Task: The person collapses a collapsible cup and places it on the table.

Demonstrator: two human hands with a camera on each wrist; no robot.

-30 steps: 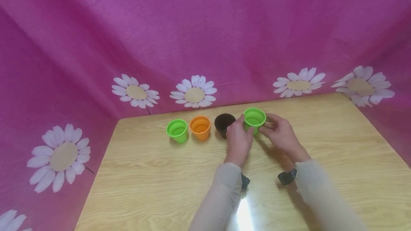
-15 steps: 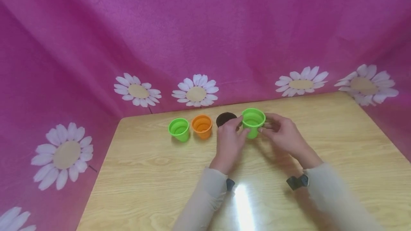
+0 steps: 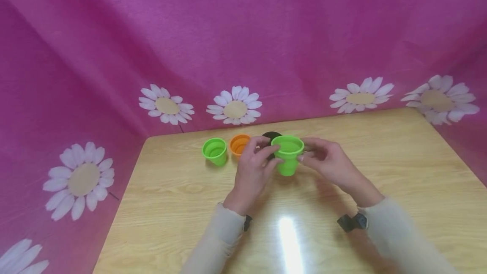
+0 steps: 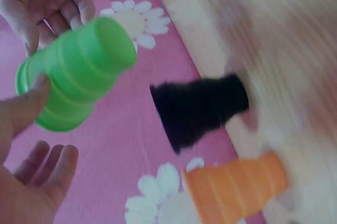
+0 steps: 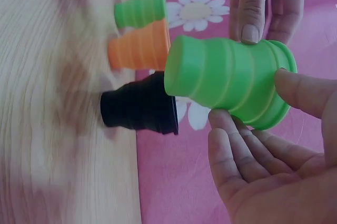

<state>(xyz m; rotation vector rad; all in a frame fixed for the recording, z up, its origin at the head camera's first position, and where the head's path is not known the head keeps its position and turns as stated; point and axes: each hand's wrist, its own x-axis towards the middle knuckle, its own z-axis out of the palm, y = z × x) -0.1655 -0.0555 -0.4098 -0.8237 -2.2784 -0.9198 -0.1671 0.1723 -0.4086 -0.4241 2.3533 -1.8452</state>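
Observation:
A light green collapsible cup [image 3: 290, 165] with stepped, ridged sides is held up off the table, mouth upward. My right hand [image 3: 332, 164] grips it from the right, thumb by the rim and fingers on the far side, as the right wrist view shows. From the left, my left hand [image 3: 249, 174] has its thumb on the cup wall; in the left wrist view its other fingers [image 4: 66, 163] are spread apart from the cup. Just behind stands a black cup [image 5: 142, 105], partly hidden in the head view. An orange cup [image 3: 236, 143] overlaps my left fingers there.
A second green cup [image 3: 216, 152] stands upright at the left end of the row. The wooden table [image 3: 163, 206] meets a pink cloth [image 3: 243, 37] with white daisies along its back and sides. Dark wrist devices [image 3: 351, 222] show below both hands.
The green cup has risen from the right end of the row and come left and nearer, now overlapping the black cup. My left hand has moved left and its fingers have loosened.

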